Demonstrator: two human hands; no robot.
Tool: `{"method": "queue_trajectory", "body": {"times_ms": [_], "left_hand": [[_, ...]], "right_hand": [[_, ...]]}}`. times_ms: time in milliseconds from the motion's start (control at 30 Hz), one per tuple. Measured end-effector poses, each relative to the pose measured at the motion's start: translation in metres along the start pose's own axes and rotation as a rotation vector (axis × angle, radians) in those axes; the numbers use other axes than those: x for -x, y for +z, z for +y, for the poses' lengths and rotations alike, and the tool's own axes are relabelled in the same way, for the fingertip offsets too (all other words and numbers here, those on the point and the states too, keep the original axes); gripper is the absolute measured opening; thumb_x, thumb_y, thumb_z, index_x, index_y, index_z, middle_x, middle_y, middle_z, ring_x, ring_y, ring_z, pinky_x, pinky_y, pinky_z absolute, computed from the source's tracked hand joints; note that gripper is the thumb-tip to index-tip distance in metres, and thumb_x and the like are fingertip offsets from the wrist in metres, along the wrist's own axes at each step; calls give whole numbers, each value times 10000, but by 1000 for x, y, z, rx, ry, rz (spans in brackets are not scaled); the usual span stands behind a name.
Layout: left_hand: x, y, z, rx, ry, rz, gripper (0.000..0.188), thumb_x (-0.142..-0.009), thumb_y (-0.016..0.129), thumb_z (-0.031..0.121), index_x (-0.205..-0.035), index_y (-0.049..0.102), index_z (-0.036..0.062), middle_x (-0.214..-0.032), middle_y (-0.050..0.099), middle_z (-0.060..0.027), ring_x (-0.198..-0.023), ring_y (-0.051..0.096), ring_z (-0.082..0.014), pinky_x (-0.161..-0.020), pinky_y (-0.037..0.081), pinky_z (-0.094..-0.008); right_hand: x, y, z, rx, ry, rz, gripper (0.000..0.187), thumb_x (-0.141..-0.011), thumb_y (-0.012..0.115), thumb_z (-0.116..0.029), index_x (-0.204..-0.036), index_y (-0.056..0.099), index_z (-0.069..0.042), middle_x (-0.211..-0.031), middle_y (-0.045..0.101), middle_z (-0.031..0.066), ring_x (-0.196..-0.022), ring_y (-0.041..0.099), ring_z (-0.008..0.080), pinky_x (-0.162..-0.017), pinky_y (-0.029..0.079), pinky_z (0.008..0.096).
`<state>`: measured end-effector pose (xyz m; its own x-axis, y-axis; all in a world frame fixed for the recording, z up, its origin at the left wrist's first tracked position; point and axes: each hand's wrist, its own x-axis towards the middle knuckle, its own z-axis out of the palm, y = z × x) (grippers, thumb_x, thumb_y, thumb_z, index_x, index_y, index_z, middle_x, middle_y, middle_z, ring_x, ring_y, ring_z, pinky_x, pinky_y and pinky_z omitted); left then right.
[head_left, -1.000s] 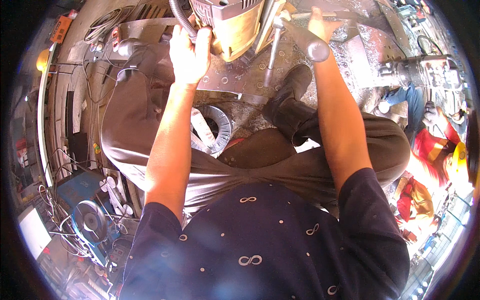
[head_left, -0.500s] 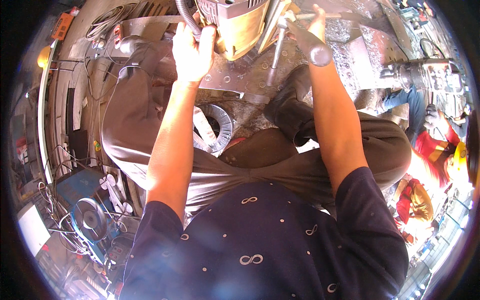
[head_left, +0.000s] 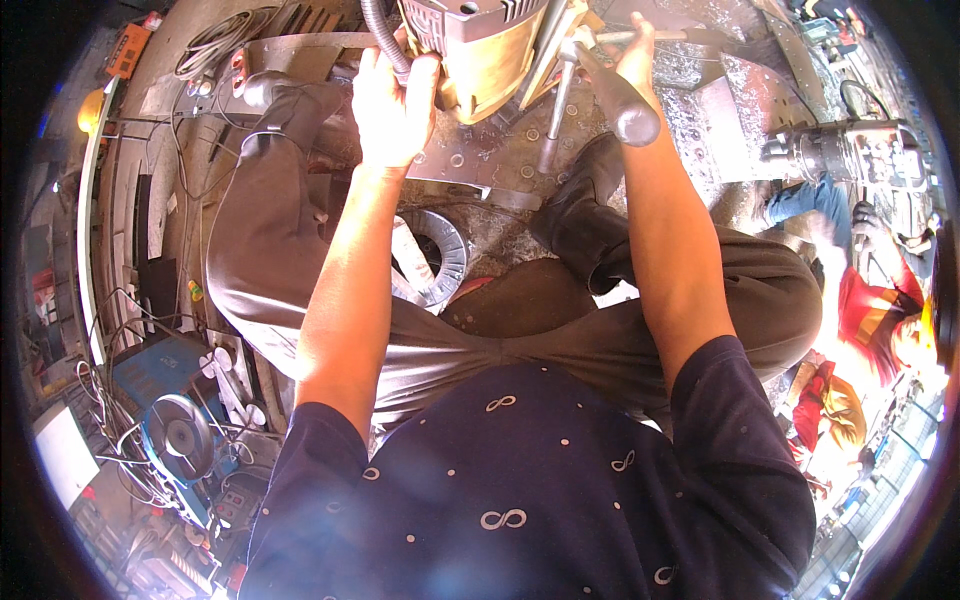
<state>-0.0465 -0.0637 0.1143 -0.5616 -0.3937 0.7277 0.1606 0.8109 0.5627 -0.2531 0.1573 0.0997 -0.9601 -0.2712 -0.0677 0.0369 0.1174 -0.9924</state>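
A yellow and grey magnetic drill [head_left: 490, 70] stands at the top of the view, a ribbed grey hose [head_left: 380, 40] curving down its left side. My left hand [head_left: 393, 115] is closed against the drill's left side, by the hose; its fingertips are partly hidden. From the hub on the right, several spokes of the feed handle [head_left: 630, 115] fan out, one with a dark grip toward me. Behind that grip, my right hand [head_left: 638, 65] is closed on the spoke that points right. Beneath the drill lies a metal plate [head_left: 450, 165] with round holes or marks.
Between my legs lies a round spool [head_left: 445, 255] with a pale block in it. My black boot [head_left: 590, 210] is close below the drill. Left are cables and a blue machine [head_left: 165, 380]. At right, another person in red and yellow [head_left: 875, 320] works near a metal machine [head_left: 845, 155].
The drill and both my hands appear shifted very slightly right and down in the view. My hold on the drill and its feed handle looks the same.
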Motion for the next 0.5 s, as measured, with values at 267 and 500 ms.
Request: {"method": "queue_trajectory", "body": {"times_ms": [267,500], "left_hand": [[-3,-1,5,18,-38,-35,460,-1015,626,282,-1308,637,-73,-1139,696,-200,-1006,694,-272,-903,545,-379],[-1,-2,3,-18,-8,-32,466,-1019,624,283,-1314,631,-78,-1143,697,-199,-1014,692,-271,-911,543,-381]], "right_hand": [[-31,-7,4,-807,400,-92,692,-869,621,-722,-1112,695,-79,-862,717,95,-708,700,269,-626,616,410],[-22,-3,-5,-791,385,-78,706,-856,623,-730,-1085,699,-66,-834,712,88,-681,700,266,-597,624,391]]}}
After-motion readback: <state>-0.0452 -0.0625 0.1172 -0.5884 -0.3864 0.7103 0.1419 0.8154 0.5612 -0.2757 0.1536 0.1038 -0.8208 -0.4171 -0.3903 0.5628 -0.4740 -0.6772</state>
